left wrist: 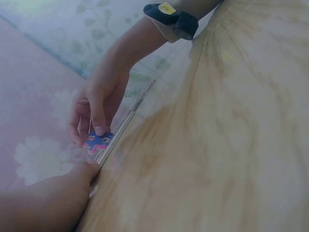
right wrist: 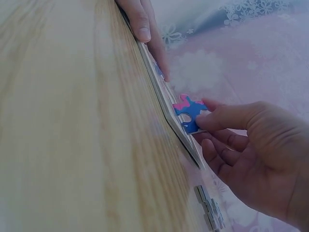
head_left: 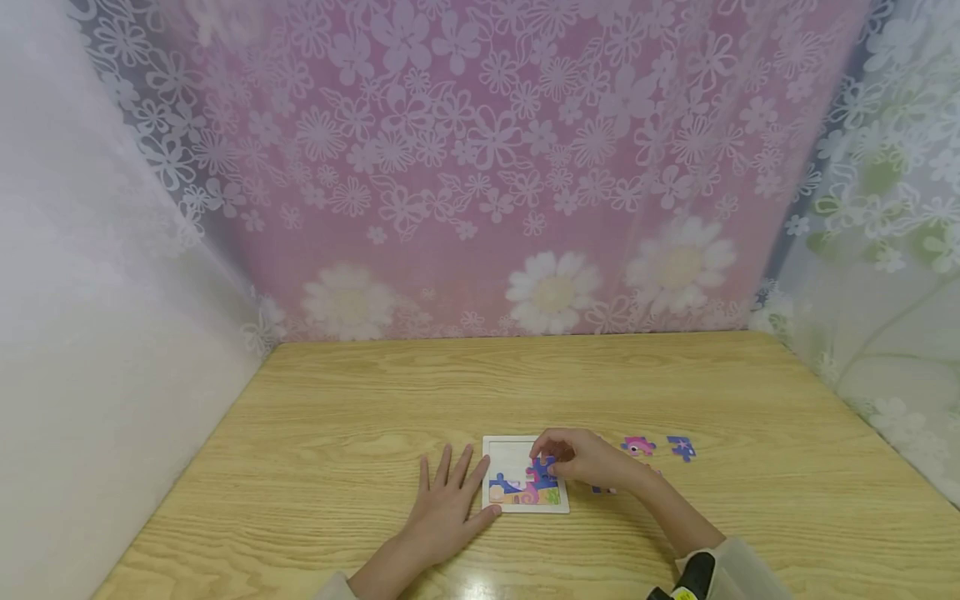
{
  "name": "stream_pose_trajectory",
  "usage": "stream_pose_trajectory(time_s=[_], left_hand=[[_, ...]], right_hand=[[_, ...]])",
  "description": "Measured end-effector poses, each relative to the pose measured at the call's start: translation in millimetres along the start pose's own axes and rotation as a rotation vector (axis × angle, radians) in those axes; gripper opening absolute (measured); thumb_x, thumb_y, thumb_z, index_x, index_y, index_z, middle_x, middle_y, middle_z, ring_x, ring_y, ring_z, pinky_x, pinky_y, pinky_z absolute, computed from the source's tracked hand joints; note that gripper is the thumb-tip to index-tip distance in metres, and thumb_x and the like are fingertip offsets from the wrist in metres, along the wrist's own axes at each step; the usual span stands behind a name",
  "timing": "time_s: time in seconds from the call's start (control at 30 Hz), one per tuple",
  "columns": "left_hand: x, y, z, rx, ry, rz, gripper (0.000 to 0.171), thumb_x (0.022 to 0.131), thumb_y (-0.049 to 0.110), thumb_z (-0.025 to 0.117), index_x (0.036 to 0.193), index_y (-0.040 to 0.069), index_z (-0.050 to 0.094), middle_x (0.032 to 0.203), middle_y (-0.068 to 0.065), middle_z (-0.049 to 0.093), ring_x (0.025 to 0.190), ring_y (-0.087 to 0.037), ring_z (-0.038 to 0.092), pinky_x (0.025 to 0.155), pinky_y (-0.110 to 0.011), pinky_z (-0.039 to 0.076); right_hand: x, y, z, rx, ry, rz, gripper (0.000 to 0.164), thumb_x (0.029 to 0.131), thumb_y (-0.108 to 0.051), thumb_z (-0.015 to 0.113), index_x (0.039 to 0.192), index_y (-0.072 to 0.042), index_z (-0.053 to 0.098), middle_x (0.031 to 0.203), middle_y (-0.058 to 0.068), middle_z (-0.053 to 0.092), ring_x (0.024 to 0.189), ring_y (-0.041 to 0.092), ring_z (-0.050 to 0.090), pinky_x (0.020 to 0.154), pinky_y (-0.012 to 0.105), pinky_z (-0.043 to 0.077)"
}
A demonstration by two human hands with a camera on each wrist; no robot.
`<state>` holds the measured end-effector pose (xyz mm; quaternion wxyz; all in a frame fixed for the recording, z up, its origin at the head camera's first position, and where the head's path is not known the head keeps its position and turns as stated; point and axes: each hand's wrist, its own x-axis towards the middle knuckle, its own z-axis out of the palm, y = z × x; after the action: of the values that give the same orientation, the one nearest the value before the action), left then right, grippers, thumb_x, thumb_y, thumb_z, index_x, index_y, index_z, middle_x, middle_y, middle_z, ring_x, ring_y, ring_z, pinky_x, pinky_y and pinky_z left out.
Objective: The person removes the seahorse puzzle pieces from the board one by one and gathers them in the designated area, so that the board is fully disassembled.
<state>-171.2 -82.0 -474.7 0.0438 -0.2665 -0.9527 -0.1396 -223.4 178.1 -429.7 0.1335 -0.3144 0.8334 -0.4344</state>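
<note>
A white square puzzle tray (head_left: 525,509) lies on the table, its near part filled with joined pieces (head_left: 525,496) in orange, pink and blue. My right hand (head_left: 592,461) pinches a blue and pink puzzle piece (right wrist: 190,114) between thumb and fingers, tilted over the tray's right side. In the left wrist view the same piece (left wrist: 99,142) stands at a slant above the tray's edge. My left hand (head_left: 446,508) lies with fingers spread at the tray's left side, thumb and index fingertip right at its frame.
To the right of the tray lie loose puzzle pieces, among them a pink one with an eye (head_left: 638,446) and a blue one with a star (head_left: 682,447). Others are partly hidden under my right hand. A flowered curtain (head_left: 480,167) hangs behind the wooden table (head_left: 337,400).
</note>
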Motion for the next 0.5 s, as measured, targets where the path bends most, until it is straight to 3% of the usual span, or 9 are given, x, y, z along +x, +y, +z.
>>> stream_pose_trajectory(time_s=[0.5], left_hand=[[0.1,0.9,-1.6,0.006,-0.006,-0.011,0.07,0.092,0.061,0.026,0.146,0.016,0.027,0.149,-0.015,0.018,0.133,-0.042,0.006,0.099,-0.063,-0.002]], right_hand=[[-0.4,-0.1,-5.0,-0.008,0.038,-0.024,0.025,0.083,0.005,0.06,0.105,-0.006,0.062,0.097,0.001,0.061,0.089,0.02,0.057,0.077,0.03,0.047]])
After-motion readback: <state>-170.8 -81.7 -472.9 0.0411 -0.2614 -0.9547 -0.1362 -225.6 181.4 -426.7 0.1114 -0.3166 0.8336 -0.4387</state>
